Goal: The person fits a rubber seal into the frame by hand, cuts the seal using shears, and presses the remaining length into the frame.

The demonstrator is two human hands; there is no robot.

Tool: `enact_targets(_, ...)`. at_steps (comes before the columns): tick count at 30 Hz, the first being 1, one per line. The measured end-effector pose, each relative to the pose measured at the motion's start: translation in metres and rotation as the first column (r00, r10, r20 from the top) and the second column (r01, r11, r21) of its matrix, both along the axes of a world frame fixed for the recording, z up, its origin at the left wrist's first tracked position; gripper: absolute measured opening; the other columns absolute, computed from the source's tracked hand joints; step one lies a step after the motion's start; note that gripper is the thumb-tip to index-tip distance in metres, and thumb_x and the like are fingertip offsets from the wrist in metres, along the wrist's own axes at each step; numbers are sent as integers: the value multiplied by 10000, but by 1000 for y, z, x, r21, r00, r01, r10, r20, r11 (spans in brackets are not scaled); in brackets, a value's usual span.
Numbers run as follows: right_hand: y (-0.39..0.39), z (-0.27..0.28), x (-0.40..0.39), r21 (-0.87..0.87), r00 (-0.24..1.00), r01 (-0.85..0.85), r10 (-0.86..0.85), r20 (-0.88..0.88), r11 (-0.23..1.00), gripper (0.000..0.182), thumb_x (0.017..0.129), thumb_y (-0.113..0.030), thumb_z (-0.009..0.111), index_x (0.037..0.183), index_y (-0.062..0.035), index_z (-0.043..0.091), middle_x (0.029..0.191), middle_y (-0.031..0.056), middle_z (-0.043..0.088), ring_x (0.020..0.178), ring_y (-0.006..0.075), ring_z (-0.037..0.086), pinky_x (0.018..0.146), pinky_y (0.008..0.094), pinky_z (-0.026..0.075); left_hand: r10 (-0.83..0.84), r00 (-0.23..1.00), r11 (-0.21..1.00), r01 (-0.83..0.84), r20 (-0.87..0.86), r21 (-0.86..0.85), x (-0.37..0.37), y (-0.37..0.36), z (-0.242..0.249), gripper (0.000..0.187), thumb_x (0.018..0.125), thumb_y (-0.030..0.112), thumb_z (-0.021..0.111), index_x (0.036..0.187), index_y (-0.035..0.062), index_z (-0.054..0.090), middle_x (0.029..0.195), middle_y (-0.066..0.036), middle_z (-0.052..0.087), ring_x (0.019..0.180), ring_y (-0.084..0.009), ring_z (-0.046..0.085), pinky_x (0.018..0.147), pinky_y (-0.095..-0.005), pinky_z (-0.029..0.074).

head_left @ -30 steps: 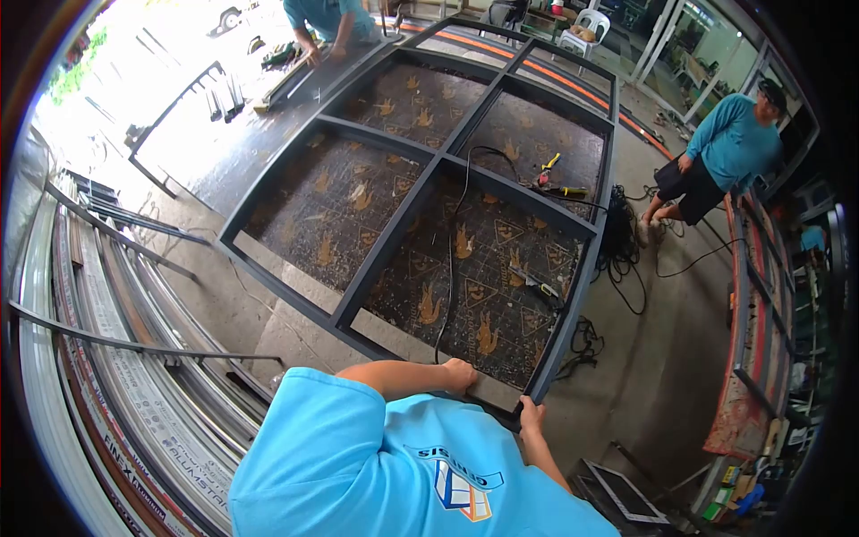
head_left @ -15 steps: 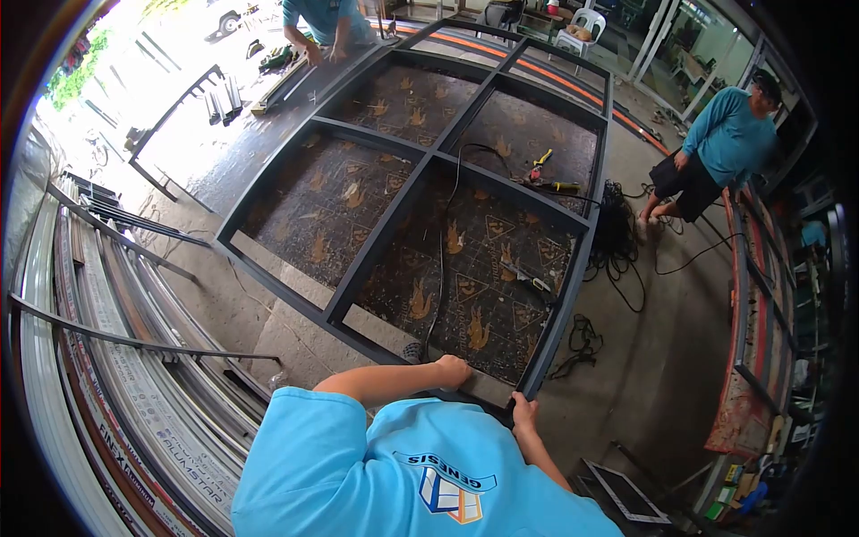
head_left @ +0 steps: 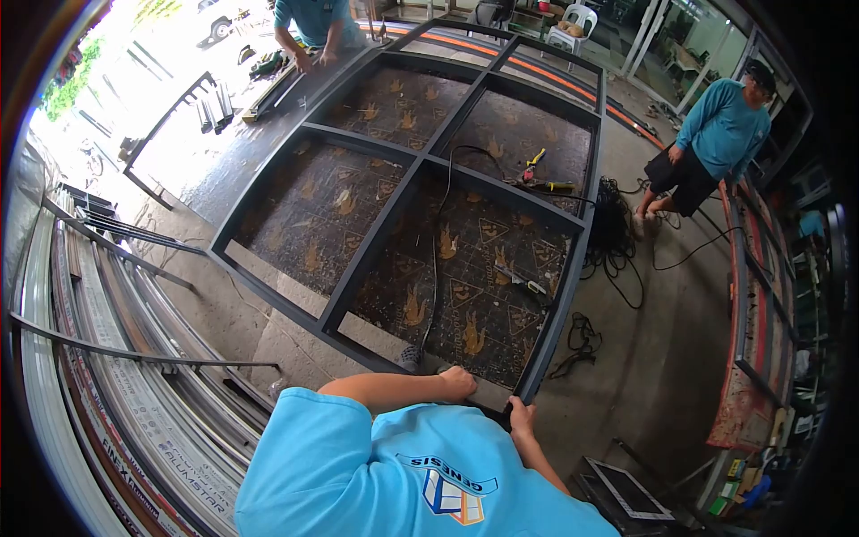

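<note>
A large dark metal frame (head_left: 416, 167) with crossbars lies over a dark, gold-printed board (head_left: 367, 259). At its near edge my left hand (head_left: 459, 383) is closed on the frame's bar. My right hand (head_left: 523, 415) grips the frame's near right corner. Inside the near right section lies a grey-handled tool (head_left: 522, 280), with a black cable (head_left: 436, 259) running past it to the left. Farther off, pliers with yellow and red handles (head_left: 534, 164) and another tool with a yellow-green end (head_left: 555, 186) rest on the board.
Long metal profiles (head_left: 116, 394) fill a rack at the left. A co-worker (head_left: 313, 27) bends over the table's far left part. Another person (head_left: 716, 134) stands at the right, beside coiled black cable (head_left: 611, 233). A small frame (head_left: 629, 488) lies low at the right.
The metal frame has shifted slightly to the left in view, and my left hand sits a little lower and farther right. The person at the right has raised their head somewhat.
</note>
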State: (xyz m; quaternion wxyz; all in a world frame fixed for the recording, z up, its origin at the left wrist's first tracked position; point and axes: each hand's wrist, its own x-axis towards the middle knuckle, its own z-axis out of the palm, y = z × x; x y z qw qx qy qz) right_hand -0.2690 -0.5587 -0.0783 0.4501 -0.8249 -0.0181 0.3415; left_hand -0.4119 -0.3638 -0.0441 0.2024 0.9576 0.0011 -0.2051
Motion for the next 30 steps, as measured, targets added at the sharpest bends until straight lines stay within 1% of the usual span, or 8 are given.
enact_targets(7, 2, 9, -2, -19, 999, -18, 19, 43, 1000, 243, 762, -197, 649, 747, 45, 663, 701, 79, 651, 629, 186, 610, 593, 344, 461, -7, 995, 1000, 5, -97, -16, 4, 10, 19, 179, 795, 177, 611, 883, 56, 708, 928, -134, 707, 910, -298, 686, 759, -423, 548)
enact_targets(10, 2, 6, -2, 22, 998, -12, 11, 60, 1000, 239, 761, -191, 648, 746, 48, 656, 697, 76, 642, 621, 184, 604, 585, 346, 458, -14, 998, 1000, 15, -61, 7, -3, 10, 18, 188, 802, 167, 603, 905, 48, 706, 958, -136, 706, 928, -293, 685, 772, -416, 548)
enact_targets(12, 2, 12, -1, 23, 999, -7, 8, -40, 1000, 354, 717, -241, 687, 860, 80, 641, 807, 136, 666, 735, 241, 616, 684, 386, 475, -8, 998, 1000, 8, -64, -4, -2, 9, 21, 189, 801, 165, 604, 908, 46, 704, 965, -137, 705, 934, -292, 684, 774, -412, 548)
enact_targets(16, 6, 19, -4, 27, 1000, 10, -10, -18, 1000, 352, 718, -235, 684, 872, 77, 637, 823, 140, 663, 739, 240, 611, 688, 387, 474, -10, 988, 1000, 10, -152, 0, 7, 9, 24, 193, 795, 167, 609, 909, 42, 701, 969, -143, 704, 941, -291, 683, 773, -401, 547)
enact_targets(22, 5, 23, -3, -6, 997, -57, 57, -59, 998, 399, 720, -251, 684, 872, 113, 627, 857, 188, 661, 786, 263, 622, 716, 403, 479, 62, 995, 997, -65, -80, -33, 0, 5, 15, 211, 776, 168, 628, 924, 42, 711, 977, -155, 701, 948, -299, 682, 784, -406, 547)
enact_targets(24, 5, 9, -4, -24, 998, -4, 6, 61, 1000, 244, 753, -204, 645, 723, 38, 663, 706, 73, 658, 657, 181, 610, 624, 346, 466, 24, 992, 999, -27, -127, -22, 5, 7, 13, 204, 769, 169, 631, 910, 44, 709, 972, -154, 702, 945, -300, 681, 779, -409, 546)
enact_targets(28, 1, 3, -1, -40, 997, -32, 35, 70, 999, 249, 749, -207, 650, 725, 40, 664, 709, 73, 658, 661, 184, 610, 625, 352, 467, -78, 991, 997, 77, -113, -18, 11, 5, 18, 200, 765, 173, 630, 895, 40, 705, 959, -149, 703, 940, -299, 681, 779, -411, 543)
enact_targets(30, 3, 10, -4, 11, 998, -1, 1, 63, 1000, 253, 750, -212, 654, 733, 41, 665, 708, 78, 656, 669, 189, 614, 620, 361, 466, -23, 995, 999, 20, -92, -27, 5, 4, 9, 206, 758, 171, 636, 899, 39, 706, 966, -153, 701, 950, -300, 678, 784, -415, 541)
